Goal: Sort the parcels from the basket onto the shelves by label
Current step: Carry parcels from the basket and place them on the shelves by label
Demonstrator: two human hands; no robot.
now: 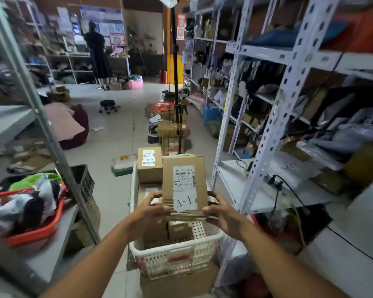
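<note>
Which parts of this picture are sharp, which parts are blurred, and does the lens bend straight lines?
Head view: the held parcel and its A-1 label are sharp, gripped by the left hand and right hand; the red basket and shelf post near the edges smear with motion blur; wide-angle distortion bows the shelving; lighting is dim and even, without glare.

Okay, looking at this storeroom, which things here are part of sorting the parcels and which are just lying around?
Part of the job:
- box labelled A-1, held by the left hand and the right hand
- white basket
- second box in it
- white shelves

Just lying about:
- red tub of bags
- black stool
- pink cushion
</note>
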